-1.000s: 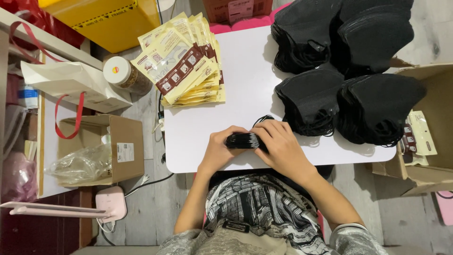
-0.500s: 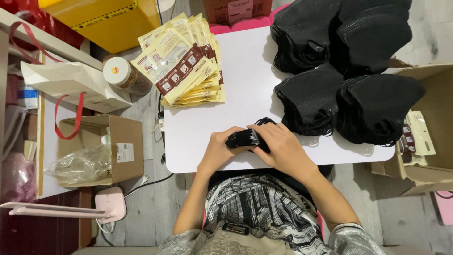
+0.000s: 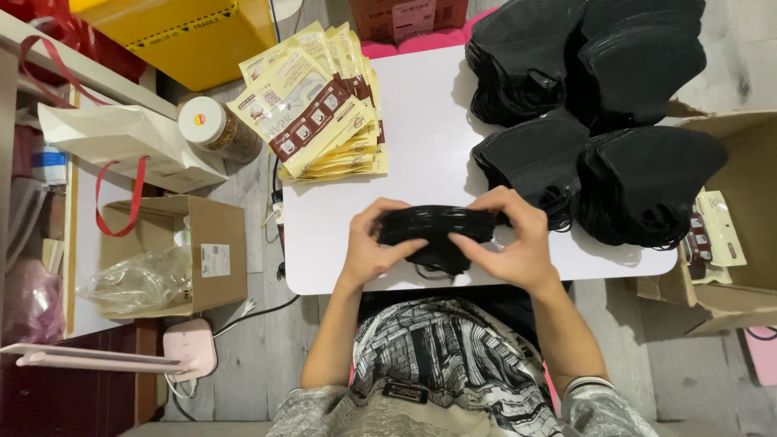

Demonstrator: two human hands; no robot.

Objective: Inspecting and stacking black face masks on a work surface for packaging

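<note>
Both hands, the left hand [image 3: 374,247] and the right hand [image 3: 514,243], are closed around a small stack of soft black fabric face masks [image 3: 437,231], just above the near edge of the white surface [image 3: 421,154]. The stack looks light and floppy; holding both ends seems best.

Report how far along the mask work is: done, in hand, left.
Done: nothing finished shows; the cream pouches lie fanned in a pile on the white table, and whether any are filled cannot be told. In hand: left hand and right hand squeeze a small stack of black masks together. Left: four big piles of black masks wait at the table's right.
</note>
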